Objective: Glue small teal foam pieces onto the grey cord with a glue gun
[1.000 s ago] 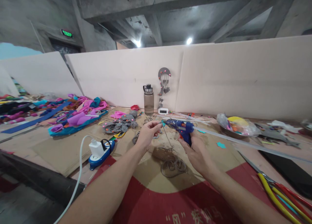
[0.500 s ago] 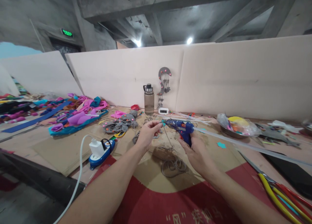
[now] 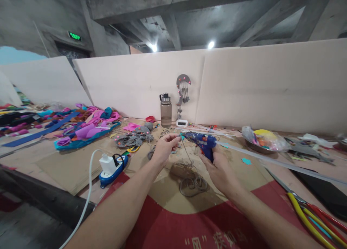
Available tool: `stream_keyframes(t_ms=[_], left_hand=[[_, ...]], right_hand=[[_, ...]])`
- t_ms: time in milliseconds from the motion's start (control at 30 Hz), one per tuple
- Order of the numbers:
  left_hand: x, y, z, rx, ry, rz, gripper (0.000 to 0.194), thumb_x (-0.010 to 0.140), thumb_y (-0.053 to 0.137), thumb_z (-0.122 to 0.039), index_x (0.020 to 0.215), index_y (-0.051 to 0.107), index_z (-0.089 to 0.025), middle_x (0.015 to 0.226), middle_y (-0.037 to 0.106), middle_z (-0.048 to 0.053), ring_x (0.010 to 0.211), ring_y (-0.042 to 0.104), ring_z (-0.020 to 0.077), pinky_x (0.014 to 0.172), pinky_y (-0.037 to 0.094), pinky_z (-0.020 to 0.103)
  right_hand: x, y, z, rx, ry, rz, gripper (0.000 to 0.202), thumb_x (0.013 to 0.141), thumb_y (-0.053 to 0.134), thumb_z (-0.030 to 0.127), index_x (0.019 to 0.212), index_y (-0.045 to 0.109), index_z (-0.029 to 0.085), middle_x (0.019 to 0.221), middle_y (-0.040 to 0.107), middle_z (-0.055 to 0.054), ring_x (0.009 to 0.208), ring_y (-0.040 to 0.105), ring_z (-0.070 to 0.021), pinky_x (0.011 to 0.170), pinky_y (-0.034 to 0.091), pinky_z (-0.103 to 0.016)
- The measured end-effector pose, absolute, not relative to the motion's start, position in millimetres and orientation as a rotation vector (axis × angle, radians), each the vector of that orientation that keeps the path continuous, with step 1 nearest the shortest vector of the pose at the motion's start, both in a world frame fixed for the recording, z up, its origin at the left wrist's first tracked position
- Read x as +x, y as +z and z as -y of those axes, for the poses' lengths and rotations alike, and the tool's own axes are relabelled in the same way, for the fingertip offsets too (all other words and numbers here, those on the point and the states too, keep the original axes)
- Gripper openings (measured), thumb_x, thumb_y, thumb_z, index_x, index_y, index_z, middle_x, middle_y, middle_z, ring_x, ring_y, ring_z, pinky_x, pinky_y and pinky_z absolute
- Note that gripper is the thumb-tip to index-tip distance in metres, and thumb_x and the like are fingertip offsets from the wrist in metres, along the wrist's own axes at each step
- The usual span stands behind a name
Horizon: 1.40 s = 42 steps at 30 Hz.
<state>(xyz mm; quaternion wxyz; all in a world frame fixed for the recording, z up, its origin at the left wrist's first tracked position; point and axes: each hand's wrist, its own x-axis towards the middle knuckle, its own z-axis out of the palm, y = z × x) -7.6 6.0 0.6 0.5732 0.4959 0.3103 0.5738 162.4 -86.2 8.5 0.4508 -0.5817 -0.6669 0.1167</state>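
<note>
Between the fingertips of my left hand (image 3: 166, 146) is a small teal piece (image 3: 182, 136), with a thin grey cord (image 3: 187, 151) hanging from it. My right hand (image 3: 218, 164) is wrapped round the handle of a blue glue gun (image 3: 204, 143), whose nozzle points left, right beside the teal piece. Whether nozzle and piece touch is too small to tell. A long clear glue stick (image 3: 260, 155) runs out of the gun's back to the right. Loops of grey cord (image 3: 193, 187) lie on the cardboard below my hands.
A bottle (image 3: 166, 111) and a white clock (image 3: 181, 123) stand by the back panel. Grey felt pieces (image 3: 132, 137) and a power strip (image 3: 112, 172) are at left. A bowl (image 3: 261, 146), a teal cutout (image 3: 246, 161), scissors (image 3: 303, 202) and a black flat object (image 3: 322, 191) are at right.
The glue gun has shifted very slightly to the right in my right hand. My left hand holds the teal piece in the same place.
</note>
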Motion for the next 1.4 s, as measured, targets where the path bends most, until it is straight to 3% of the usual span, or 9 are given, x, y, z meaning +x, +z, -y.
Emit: stream_keyframes(t_ms=[333, 600, 700, 800, 933, 1067, 1200, 1300, 1400], left_hand=[[-7.7, 1.2, -5.7, 1.153, 1.339, -0.729, 0.034, 0.056, 0.079, -0.037, 0.074, 0.063, -0.014, 0.059, 0.053, -0.003, 0.050, 0.042, 0.0038, 0.046, 0.029, 0.018], [-7.9, 2.0, -4.2, 1.129, 1.328, -0.717, 0.033, 0.057, 0.079, -0.035, 0.074, 0.061, -0.013, 0.058, 0.053, -0.004, 0.048, 0.043, 0.0033, 0.045, 0.029, 0.016], [-8.7, 4.1, -3.6, 1.064, 1.310, -0.731, 0.035, 0.055, 0.080, -0.036, 0.073, 0.060, -0.013, 0.057, 0.053, -0.004, 0.048, 0.044, 0.0038, 0.045, 0.031, 0.016], [-9.3, 5.1, -4.5, 1.002, 1.299, -0.762, 0.036, 0.053, 0.080, -0.035, 0.074, 0.060, -0.014, 0.056, 0.053, -0.004, 0.047, 0.045, 0.0042, 0.044, 0.032, 0.016], [-8.4, 4.7, -4.9, 0.997, 1.308, -0.742, 0.035, 0.054, 0.080, -0.032, 0.074, 0.059, -0.013, 0.056, 0.052, -0.005, 0.048, 0.045, 0.0041, 0.043, 0.031, 0.015], [-5.8, 3.3, -3.6, 1.055, 1.332, -0.696, 0.032, 0.055, 0.079, -0.030, 0.070, 0.056, -0.013, 0.058, 0.051, -0.005, 0.050, 0.044, 0.0036, 0.046, 0.032, 0.015], [-4.2, -1.8, -5.4, 1.201, 1.354, -0.692, 0.028, 0.062, 0.075, -0.031, 0.075, 0.059, -0.013, 0.063, 0.053, -0.003, 0.052, 0.045, 0.0040, 0.048, 0.033, 0.016], [-3.3, -5.8, -6.5, 1.343, 1.376, -0.742, 0.026, 0.067, 0.070, -0.033, 0.079, 0.060, -0.013, 0.064, 0.054, -0.003, 0.054, 0.045, 0.0052, 0.051, 0.035, 0.018], [-0.2, -5.3, -1.4, 1.492, 1.352, -0.789, 0.023, 0.071, 0.066, -0.034, 0.080, 0.061, -0.013, 0.064, 0.055, -0.002, 0.054, 0.046, 0.0067, 0.053, 0.037, 0.020]], right_hand=[[162.5, 9.2, 86.9, -1.430, 0.285, 1.641, 0.039, 0.086, 0.044, 0.032, 0.122, 0.046, 0.019, 0.099, 0.067, -0.011, 0.083, 0.063, -0.0229, 0.075, 0.047, -0.033], [163.3, 9.5, 86.2, -1.387, 0.276, 1.633, 0.033, 0.085, 0.046, 0.032, 0.114, 0.051, 0.017, 0.097, 0.066, -0.010, 0.081, 0.060, -0.0216, 0.074, 0.046, -0.032], [166.4, 9.3, 84.1, -1.347, 0.334, 1.540, 0.028, 0.081, 0.052, 0.035, 0.103, 0.054, 0.018, 0.086, 0.065, -0.006, 0.067, 0.057, -0.0186, 0.064, 0.046, -0.030], [173.5, 7.3, 77.6, -1.250, 0.624, 1.364, 0.026, 0.078, 0.055, 0.036, 0.098, 0.051, 0.020, 0.079, 0.062, -0.002, 0.053, 0.048, -0.0129, 0.049, 0.042, -0.026], [190.2, -0.1, 61.2, -1.229, 0.833, 1.148, 0.020, 0.076, 0.055, 0.035, 0.088, 0.047, 0.022, 0.067, 0.056, 0.002, 0.051, 0.048, -0.0125, 0.043, 0.039, -0.024], [211.4, -9.8, 45.5, -1.594, 0.766, 1.192, 0.014, 0.074, 0.056, 0.032, 0.072, 0.046, 0.022, 0.051, 0.051, 0.001, 0.043, 0.049, -0.0150, 0.043, 0.036, -0.027], [227.7, -13.3, 42.3, -2.048, 0.395, 1.448, 0.020, 0.074, 0.057, 0.034, 0.063, 0.045, 0.022, 0.055, 0.055, -0.005, 0.049, 0.054, -0.0195, 0.050, 0.035, -0.030], [226.5, -7.5, 46.8, -1.941, -0.035, 1.517, 0.021, 0.072, 0.059, 0.034, 0.063, 0.045, 0.022, 0.070, 0.058, -0.010, 0.074, 0.058, -0.0246, 0.063, 0.040, -0.033], [206.0, 0.2, 52.9, -1.607, 0.122, 1.494, 0.019, 0.078, 0.051, 0.039, 0.071, 0.047, 0.021, 0.076, 0.057, -0.007, 0.077, 0.055, -0.0213, 0.071, 0.042, -0.034]])
